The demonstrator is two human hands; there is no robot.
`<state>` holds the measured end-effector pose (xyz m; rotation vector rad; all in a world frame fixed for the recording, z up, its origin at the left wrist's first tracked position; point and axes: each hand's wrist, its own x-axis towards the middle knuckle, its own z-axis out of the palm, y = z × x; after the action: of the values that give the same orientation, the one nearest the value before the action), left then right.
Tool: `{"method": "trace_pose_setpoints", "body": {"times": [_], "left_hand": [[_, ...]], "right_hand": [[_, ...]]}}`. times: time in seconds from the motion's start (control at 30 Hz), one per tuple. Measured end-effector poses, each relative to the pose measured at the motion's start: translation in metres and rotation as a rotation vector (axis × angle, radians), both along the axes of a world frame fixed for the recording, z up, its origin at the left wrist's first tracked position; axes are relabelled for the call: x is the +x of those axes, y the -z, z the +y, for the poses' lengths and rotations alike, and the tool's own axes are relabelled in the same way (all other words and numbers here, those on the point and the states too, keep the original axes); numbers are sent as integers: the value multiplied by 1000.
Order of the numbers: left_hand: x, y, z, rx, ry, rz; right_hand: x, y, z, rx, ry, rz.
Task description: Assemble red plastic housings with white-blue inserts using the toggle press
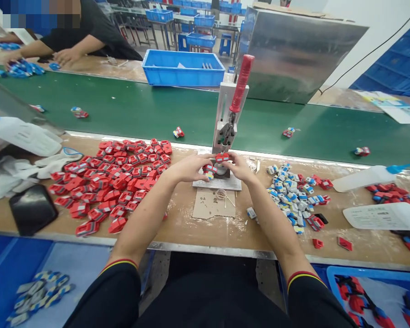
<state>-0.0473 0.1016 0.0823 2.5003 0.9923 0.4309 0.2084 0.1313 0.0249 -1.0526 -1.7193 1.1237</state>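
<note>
Red toy part (pixel 222 157) sits at the foot of the lever press (pixel 224 114), near the middle of the workbench's (pixel 177 223) far edge. Left hand (pixel 191 167): narrow, thumb and fingers about a red, white, blue and yellow piece (pixel 209 170). Right hand (pixel 239 166): fingertips at the red toy part; cannot tell whether they grip it.

Small round dish (pixel 221 194) rests on cardboard (pixel 205 209) in front of the press; contents too small to identify. Red heap (pixel 104 182) covers the bench left of the press; white-and-blue heap (pixel 289 196) lies right of it. Two translucent bottles lie toward the right end, one (pixel 365 177) behind the other (pixel 379 216); fill level unclear.

Below the near edge, at its right corner: blue bin (pixel 369 272) containing red and blue parts with clear plastic. Below the left corner: blue tray (pixel 85 269) carrying white, blue and yellow pieces.

Green belt (pixel 133 105) runs along the far edge, bearing scattered small pieces. Beyond it, blue crate (pixel 183 79) holds a few pale items, not identifiable.
</note>
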Motion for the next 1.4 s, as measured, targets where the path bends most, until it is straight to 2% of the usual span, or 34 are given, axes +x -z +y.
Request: {"method": "trace_pose_setpoints", "body": {"times": [0.2, 0.37, 0.57, 0.77, 0.83, 0.93, 1.0, 1.07, 1.13, 1.2, 1.27, 1.4], "left_hand": [[-15, 4, -20, -63, -158, -289], [-2, 10, -18, -239, -308, -468], [20, 0, -7, -411, -299, -582], [23, 2, 1, -452, -293, -626], [20, 4, 2, -463, -288, -613], [14, 6, 3, -471, -272, -594], [11, 9, 4, -468, -251, -584], [10, 12, 7, -447, -226, -573], [12, 16, 9, -407, -212, -562], [15, 19, 10, -371, -198, -557], [20, 19, 9, -354, -172, -547], [27, 18, 6, -346, -172, -527]], "right_hand": [[40, -2, -31, -170, 41, 318], [55, -11, -58, -204, 10, 458], [53, -22, -71, -220, 24, 539], [52, -15, -73, -155, -3, 503], [59, -12, -68, -144, 34, 498], [77, -12, -45, -105, 172, 452], [89, -12, -16, -48, 280, 333], [97, -13, 22, 24, 389, 83], [100, -13, 60, 80, 462, -265], [96, -13, 91, 109, 469, -465], [88, -12, 111, 125, 436, -553], [74, -7, 120, 150, 371, -682]]}}
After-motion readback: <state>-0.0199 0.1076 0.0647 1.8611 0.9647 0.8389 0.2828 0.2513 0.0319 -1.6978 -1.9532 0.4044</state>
